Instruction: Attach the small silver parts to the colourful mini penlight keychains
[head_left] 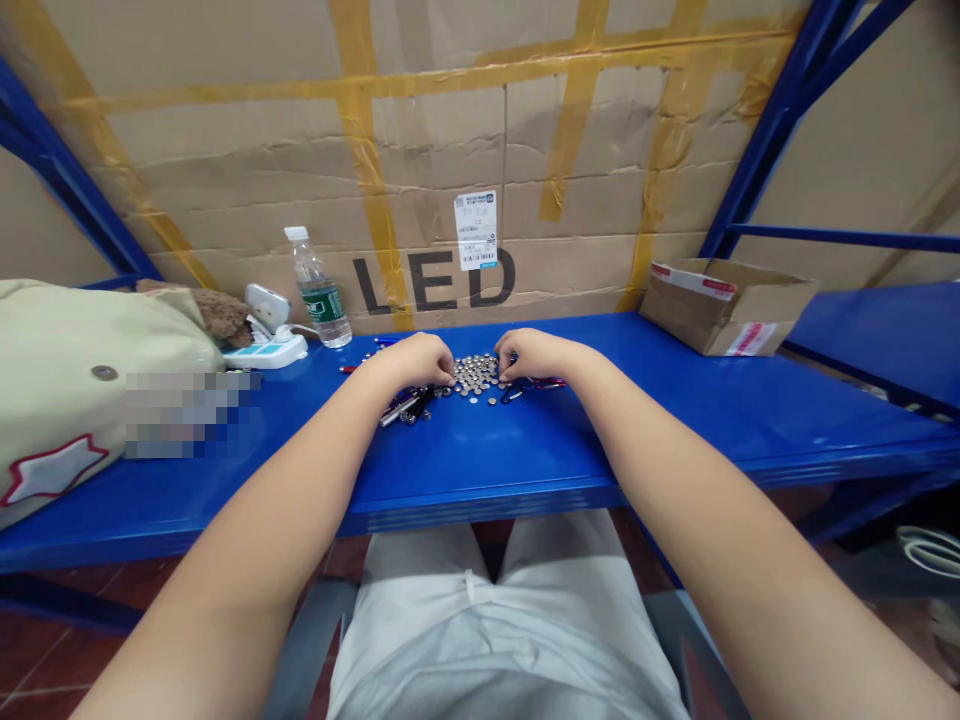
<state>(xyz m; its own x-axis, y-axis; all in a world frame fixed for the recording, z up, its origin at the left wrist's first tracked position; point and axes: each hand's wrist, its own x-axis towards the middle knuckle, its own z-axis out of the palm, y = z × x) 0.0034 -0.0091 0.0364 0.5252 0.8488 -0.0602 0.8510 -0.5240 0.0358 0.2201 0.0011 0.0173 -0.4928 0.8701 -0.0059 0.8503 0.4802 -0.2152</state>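
A pile of several small silver button cells (pixel 475 374) lies on the blue metal shelf (pixel 525 450) in front of me. My left hand (pixel 415 360) rests at the pile's left edge with its fingers curled down onto the cells. At the pile's right edge my right hand (pixel 527 354) does the same, fingers bent and pinched together. What the fingertips hold is too small to see. A few small dark pen-like torches (pixel 405 407) lie just under my left hand, and one more (pixel 544 384) lies by my right hand.
A plastic water bottle (pixel 318 290) and a white device (pixel 268 330) stand at the back left, next to a beige bag (pixel 67 380). An open cardboard box (pixel 721 304) sits at the back right. A large taped cardboard sheet marked LED (pixel 480 200) forms the back wall.
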